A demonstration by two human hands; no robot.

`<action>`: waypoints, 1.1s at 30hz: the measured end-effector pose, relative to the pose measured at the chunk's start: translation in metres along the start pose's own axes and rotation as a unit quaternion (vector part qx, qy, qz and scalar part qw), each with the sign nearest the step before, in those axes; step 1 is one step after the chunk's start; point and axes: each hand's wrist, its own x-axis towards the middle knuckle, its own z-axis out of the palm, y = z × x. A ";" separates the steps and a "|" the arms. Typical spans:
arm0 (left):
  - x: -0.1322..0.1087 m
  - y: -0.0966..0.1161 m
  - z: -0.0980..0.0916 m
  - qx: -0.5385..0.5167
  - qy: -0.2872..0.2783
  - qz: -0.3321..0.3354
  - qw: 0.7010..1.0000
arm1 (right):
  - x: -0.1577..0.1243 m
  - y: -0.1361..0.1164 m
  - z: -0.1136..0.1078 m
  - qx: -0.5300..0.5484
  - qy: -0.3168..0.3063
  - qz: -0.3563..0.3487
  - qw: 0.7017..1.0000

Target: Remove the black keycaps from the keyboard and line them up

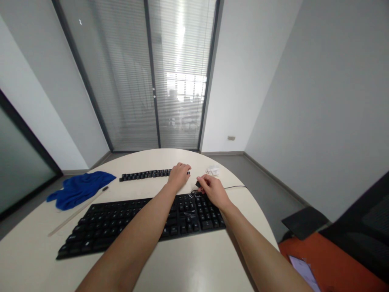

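A black keyboard [121, 221] lies across the table under my forearms. Behind it runs a row of loose black keycaps [146, 174]. At the right end of that row is my left hand [179, 176], fingers bent down around a black keycap that shows at the fingertips. My right hand [212, 188] is above the keyboard's upper right, thumb and fingers pinched on a small black-handled piece with thin metal wires below it, which looks like a keycap puller [198, 184]. The wires reach down near the keyboard's top edge.
A blue cloth [80, 188] lies at the table's left, with a long thin brush [79, 211] beside it. Crumpled clear plastic [213, 170] sits behind my right hand. A cable [235, 186] runs off the right edge. An orange chair seat [331, 263] holds a phone [304, 272].
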 end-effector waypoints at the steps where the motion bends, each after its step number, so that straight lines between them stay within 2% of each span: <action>1: 0.000 0.001 -0.001 0.000 0.004 0.001 1.000 | 0.000 0.000 0.000 -0.001 -0.001 0.001 1.000; 4: -0.002 0.004 -0.008 -0.018 0.041 0.002 0.999 | 0.000 -0.003 -0.001 -0.011 0.002 -0.005 1.000; 6: -0.004 0.008 -0.017 -0.046 0.096 0.000 0.994 | -0.001 -0.005 -0.002 -0.028 0.010 -0.016 0.999; 10: -0.002 0.017 -0.045 -0.114 0.221 -0.019 0.968 | -0.004 -0.010 -0.002 -0.042 0.004 -0.030 0.999; 12: 0.000 0.020 -0.059 -0.139 0.243 -0.031 0.960 | -0.005 -0.012 -0.001 -0.041 -0.002 -0.033 0.999; 14: -0.001 0.021 -0.071 -0.160 0.223 -0.049 0.960 | -0.007 -0.013 0.000 -0.047 -0.006 -0.036 0.998; 17: -0.017 0.019 -0.082 -0.167 0.137 -0.076 0.974 | -0.007 -0.016 0.000 -0.056 -0.012 -0.042 0.998; 20: -0.048 0.013 -0.085 -0.126 0.037 -0.090 0.987 | -0.008 -0.019 0.001 -0.052 -0.017 -0.052 0.997; 23: -0.082 0.004 -0.084 -0.093 -0.038 -0.123 0.987 | -0.009 -0.024 0.003 -0.046 -0.036 -0.078 0.995; 27: -0.107 -0.005 -0.081 -0.106 -0.045 -0.130 0.985 | -0.013 -0.032 0.008 -0.062 -0.086 -0.113 0.988; 33: -0.109 -0.005 -0.076 -0.158 -0.041 -0.100 0.981 | -0.019 -0.043 0.014 -0.109 -0.129 -0.157 0.973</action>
